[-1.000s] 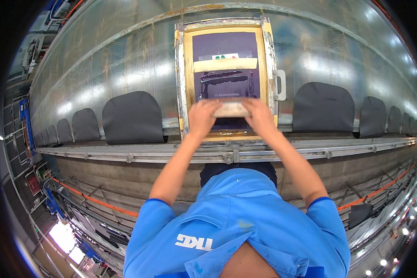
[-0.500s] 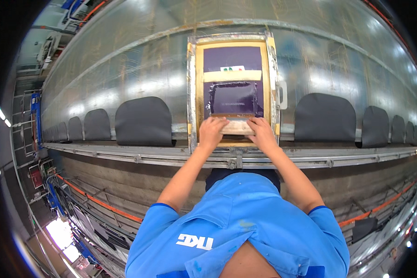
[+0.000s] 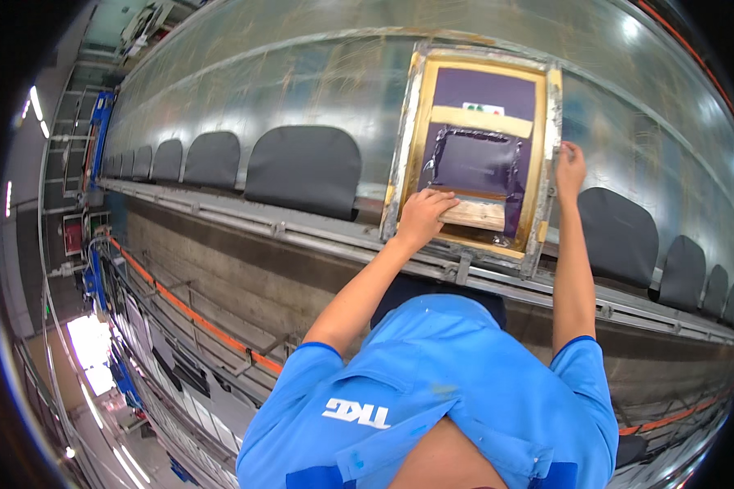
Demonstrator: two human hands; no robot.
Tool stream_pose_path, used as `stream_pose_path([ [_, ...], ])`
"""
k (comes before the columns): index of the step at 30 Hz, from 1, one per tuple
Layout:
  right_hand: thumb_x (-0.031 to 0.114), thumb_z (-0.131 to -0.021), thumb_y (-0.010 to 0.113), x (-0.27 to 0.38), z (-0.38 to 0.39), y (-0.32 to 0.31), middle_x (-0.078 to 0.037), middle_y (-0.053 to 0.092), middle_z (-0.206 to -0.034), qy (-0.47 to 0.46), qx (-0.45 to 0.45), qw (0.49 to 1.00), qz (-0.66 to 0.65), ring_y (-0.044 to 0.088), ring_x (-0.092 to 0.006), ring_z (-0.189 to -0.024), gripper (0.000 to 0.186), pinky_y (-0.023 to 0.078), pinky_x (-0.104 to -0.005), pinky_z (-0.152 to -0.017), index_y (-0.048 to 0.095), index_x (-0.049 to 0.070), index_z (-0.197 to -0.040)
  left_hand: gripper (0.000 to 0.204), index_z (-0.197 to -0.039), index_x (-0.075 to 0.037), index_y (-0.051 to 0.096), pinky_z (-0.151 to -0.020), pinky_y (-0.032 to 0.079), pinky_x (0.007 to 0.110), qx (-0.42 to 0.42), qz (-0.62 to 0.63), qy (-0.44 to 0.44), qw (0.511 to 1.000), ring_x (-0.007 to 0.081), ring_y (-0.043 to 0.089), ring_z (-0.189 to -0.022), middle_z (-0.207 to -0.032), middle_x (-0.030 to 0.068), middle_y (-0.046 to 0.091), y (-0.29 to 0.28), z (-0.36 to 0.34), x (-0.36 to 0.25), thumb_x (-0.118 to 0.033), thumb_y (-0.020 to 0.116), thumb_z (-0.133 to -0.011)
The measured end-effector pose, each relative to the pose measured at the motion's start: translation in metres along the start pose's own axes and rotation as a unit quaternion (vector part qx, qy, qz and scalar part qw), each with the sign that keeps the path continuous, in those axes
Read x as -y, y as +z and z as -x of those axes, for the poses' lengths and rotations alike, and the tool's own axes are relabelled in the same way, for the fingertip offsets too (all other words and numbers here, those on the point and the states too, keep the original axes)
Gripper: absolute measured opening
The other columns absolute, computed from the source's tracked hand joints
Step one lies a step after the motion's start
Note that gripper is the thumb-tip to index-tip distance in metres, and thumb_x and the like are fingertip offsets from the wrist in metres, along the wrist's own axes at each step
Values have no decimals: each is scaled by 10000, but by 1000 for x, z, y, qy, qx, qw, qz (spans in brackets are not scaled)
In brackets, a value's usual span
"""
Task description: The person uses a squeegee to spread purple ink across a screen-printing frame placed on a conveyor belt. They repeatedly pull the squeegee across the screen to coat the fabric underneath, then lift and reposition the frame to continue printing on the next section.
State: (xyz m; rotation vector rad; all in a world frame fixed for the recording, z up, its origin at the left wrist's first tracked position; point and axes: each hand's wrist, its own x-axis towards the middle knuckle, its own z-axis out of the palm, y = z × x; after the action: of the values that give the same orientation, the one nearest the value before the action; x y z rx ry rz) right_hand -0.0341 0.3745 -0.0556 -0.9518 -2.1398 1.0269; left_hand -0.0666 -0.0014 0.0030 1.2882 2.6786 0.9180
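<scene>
A screen-printing frame (image 3: 406, 129) lies on the long table in front of me, its purple mesh (image 3: 485, 85) bordered by yellow tape. Across the near part of the mesh rests a squeegee (image 3: 479, 215) with a pale wooden grip. My left hand (image 3: 422, 218) is closed over the left end of that grip. Out at the frame's right side, my right hand (image 3: 571, 169) has its fingers curled at the side handle, which they mostly cover. A darker rectangular print area (image 3: 475, 161) shows beyond the squeegee.
Dark grey rounded panels lie in a row on the table, one (image 3: 303, 171) left of the frame and another (image 3: 616, 236) right of it. A metal rail (image 3: 302, 224) runs along the table's near edge. An orange bar (image 3: 196, 316) stretches behind me at left.
My right hand has let go of the squeegee and moved right to the frame's side handle. My left hand stays on the squeegee. The whole view has turned, so the frame appears farther right and tilted.
</scene>
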Motion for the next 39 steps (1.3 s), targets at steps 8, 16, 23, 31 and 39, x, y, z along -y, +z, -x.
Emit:
stream_pose_path([
  [8,312,-1015,613,143,50,101,-108,675,-833,-6,19,998,-52,585,-162,-725,272,481,-336,-720,692,80,-1132,565,-1188,-157,740,-951,488,395,2,-20,-36,999,245,619,-1113,-1235,-7,711,-107,38,105,7,731,-647],
  [16,320,-1012,609,231,141,269,-130,683,-810,45,18,996,-75,624,-238,-728,284,489,-391,-722,681,76,-1136,582,-1204,-178,742,-958,502,393,59,-47,-67,995,254,615,-1112,-1261,-16,704,-218,81,265,11,755,-655],
  [23,302,-1020,586,284,171,320,-165,666,-778,92,51,992,-67,635,-291,-724,275,485,-411,-726,667,74,-1151,638,-1244,-186,725,-946,483,384,63,-95,-44,993,227,608,-1126,-1265,-35,697,-259,114,320,25,731,-642],
  [31,298,-1021,576,273,169,336,-197,671,-796,115,72,990,-25,653,-354,-753,276,495,-446,-777,662,89,-1179,684,-1246,-209,715,-947,491,393,90,-85,24,992,243,614,-1161,-1301,-44,684,-270,167,331,56,695,-615],
  [39,531,-872,721,364,155,291,-176,649,-1293,-208,304,907,202,594,-338,-1231,687,502,-456,-994,634,33,-1336,418,-1113,-190,786,-881,547,414,95,-30,-61,993,279,671,-1016,-1123,32,758,-273,9,368,2,698,-753],
])
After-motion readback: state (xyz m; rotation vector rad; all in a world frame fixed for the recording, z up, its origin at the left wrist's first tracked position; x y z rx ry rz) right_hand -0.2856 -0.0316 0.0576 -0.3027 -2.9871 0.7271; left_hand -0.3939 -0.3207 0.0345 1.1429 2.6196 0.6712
